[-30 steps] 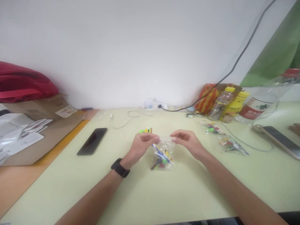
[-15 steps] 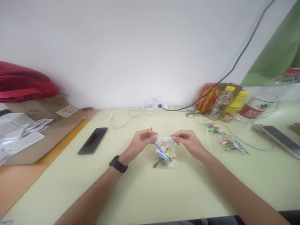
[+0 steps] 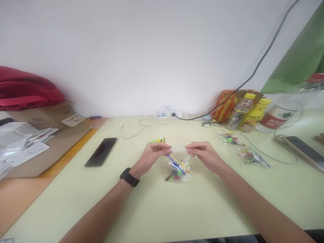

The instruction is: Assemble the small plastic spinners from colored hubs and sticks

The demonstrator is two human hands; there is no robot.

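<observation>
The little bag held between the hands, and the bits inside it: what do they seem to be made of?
The bag looks like thin, glossy plastic film: it is see-through with pale glints. The small parts are probably plastic, judging by their bright blue, white, yellow and green; blur leaves their finish open.

Pieces [image 3: 178,168] coloured blue, green, yellow and white are seen through a clear bag [image 3: 179,152]; the tabletop [image 3: 162,209] is toned pale green, a watch [image 3: 130,178] is finished in black, and a packet [image 3: 223,107] is striped orange-red and yellow.
</observation>
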